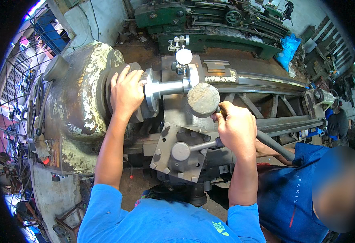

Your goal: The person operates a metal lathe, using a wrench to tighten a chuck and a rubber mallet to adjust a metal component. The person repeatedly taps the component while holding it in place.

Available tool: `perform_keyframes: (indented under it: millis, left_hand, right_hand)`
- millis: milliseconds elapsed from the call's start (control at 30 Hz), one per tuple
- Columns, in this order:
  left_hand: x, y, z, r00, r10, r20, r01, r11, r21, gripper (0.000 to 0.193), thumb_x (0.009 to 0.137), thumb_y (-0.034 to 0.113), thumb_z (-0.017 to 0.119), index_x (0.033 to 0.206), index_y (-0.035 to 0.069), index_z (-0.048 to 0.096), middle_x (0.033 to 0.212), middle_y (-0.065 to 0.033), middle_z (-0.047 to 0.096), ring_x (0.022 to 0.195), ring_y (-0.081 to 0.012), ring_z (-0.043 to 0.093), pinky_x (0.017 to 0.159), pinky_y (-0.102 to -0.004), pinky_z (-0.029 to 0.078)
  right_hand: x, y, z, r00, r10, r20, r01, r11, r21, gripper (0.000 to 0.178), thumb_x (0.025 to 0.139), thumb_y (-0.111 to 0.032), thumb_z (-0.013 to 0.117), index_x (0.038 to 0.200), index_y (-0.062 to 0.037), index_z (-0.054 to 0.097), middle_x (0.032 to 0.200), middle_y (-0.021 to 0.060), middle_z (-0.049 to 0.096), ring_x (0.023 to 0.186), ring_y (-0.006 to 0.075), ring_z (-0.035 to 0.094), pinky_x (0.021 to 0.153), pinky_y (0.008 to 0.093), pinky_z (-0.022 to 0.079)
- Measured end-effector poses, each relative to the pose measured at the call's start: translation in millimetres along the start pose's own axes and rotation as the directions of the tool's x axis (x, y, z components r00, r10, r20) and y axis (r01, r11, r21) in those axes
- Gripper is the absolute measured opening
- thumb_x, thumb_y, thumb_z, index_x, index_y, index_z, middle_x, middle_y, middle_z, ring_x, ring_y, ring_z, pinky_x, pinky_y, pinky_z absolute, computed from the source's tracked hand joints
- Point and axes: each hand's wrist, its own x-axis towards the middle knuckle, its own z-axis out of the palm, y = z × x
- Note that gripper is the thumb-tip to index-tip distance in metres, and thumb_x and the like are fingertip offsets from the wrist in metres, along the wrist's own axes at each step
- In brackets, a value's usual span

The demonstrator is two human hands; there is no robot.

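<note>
My left hand (127, 91) rests with fingers spread over the dark lathe chuck (138, 115), which holds a shiny flanged metal shaft (170, 87). In my right hand (239, 125), fingers wrapped round its dark handle, is a mallet (204, 100). Its round, worn face is turned up and sits just in front of the shaft's right end; whether they touch I cannot tell. Behind the shaft stands a dial indicator (184, 56) with a white round face. Closer to me is the square tool post (179, 153) with its clamping lever.
The peeling headstock (80, 89) is at left, and the lathe bed (266, 83) runs right to the tailstock (323, 97). A co-worker in a dark blue shirt (283, 194) is close at my right, an arm reaching toward the lathe. A green lathe (218, 40) stands behind.
</note>
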Motion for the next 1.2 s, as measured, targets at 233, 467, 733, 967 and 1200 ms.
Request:
perform_keyframes:
  millis: [233, 467, 733, 967, 1200]
  left_hand:
    - [-24.8, 8.5, 4.8, 0.99, 0.019, -0.14, -0.012, 0.999, 0.052, 0.037, 0.089, 0.021, 0.071, 0.126, 0.011, 0.073, 0.129, -0.0055, 0.071, 0.138, -0.0307, 0.055, 0.118, -0.0564, 0.036]
    - [-61.9, 15.8, 18.8, 0.977, 0.004, -0.212, 0.014, 0.996, 0.087, 0.038, 0.099, 0.03, 0.066, 0.133, 0.015, 0.072, 0.135, -0.0032, 0.069, 0.143, -0.0314, 0.052, 0.121, -0.0557, 0.031]
    - [-120.8, 22.5, 46.9, 0.973, -0.007, -0.231, 0.016, 0.999, 0.035, 0.048, 0.094, 0.021, 0.068, 0.141, 0.01, 0.068, 0.145, -0.0054, 0.065, 0.153, -0.0365, 0.037, 0.128, -0.0579, 0.012]
    - [-156.4, 23.5, 42.5, 0.949, 0.137, -0.284, -0.137, 0.99, 0.021, 0.041, 0.088, 0.015, 0.071, 0.129, 0.01, 0.074, 0.143, -0.005, 0.067, 0.146, -0.0329, 0.042, 0.12, -0.0526, 0.026]
    - [-127.3, 24.3, 16.2, 0.934, 0.062, -0.353, -0.116, 0.984, -0.136, 0.035, 0.08, 0.004, 0.072, 0.114, 0.01, 0.075, 0.12, -0.0042, 0.073, 0.12, -0.0246, 0.063, 0.112, -0.0455, 0.035]
  right_hand:
    - [0.4, 0.3, -0.5, 1.0, 0.011, 0.018, -0.011, 1.0, 0.009, 0.012, 0.09, -0.013, 0.072, 0.099, -0.0055, 0.076, 0.082, 0.0137, 0.076, 0.078, 0.0342, 0.074, 0.071, 0.0415, 0.056]
    - [0.8, 0.9, 0.2, 0.999, 0.019, 0.029, -0.019, 1.0, 0.001, 0.012, 0.09, -0.013, 0.071, 0.099, -0.0055, 0.076, 0.081, 0.0128, 0.076, 0.079, 0.034, 0.075, 0.071, 0.042, 0.056]
    - [0.7, 1.2, 0.0, 0.999, 0.03, 0.04, -0.031, 0.999, 0.019, 0.011, 0.09, -0.014, 0.071, 0.098, -0.0064, 0.075, 0.081, 0.0111, 0.077, 0.079, 0.0335, 0.074, 0.071, 0.0423, 0.056]
    - [0.7, 1.4, 0.0, 1.0, 0.012, 0.028, -0.011, 1.0, -0.011, 0.01, 0.09, -0.015, 0.072, 0.096, -0.0071, 0.074, 0.08, 0.0126, 0.076, 0.077, 0.0346, 0.074, 0.07, 0.0432, 0.056]
    - [1.0, 0.6, -0.2, 1.0, 0.017, 0.026, -0.017, 1.0, 0.006, 0.011, 0.09, -0.015, 0.073, 0.097, -0.0067, 0.075, 0.079, 0.0143, 0.075, 0.078, 0.0355, 0.074, 0.07, 0.0434, 0.056]
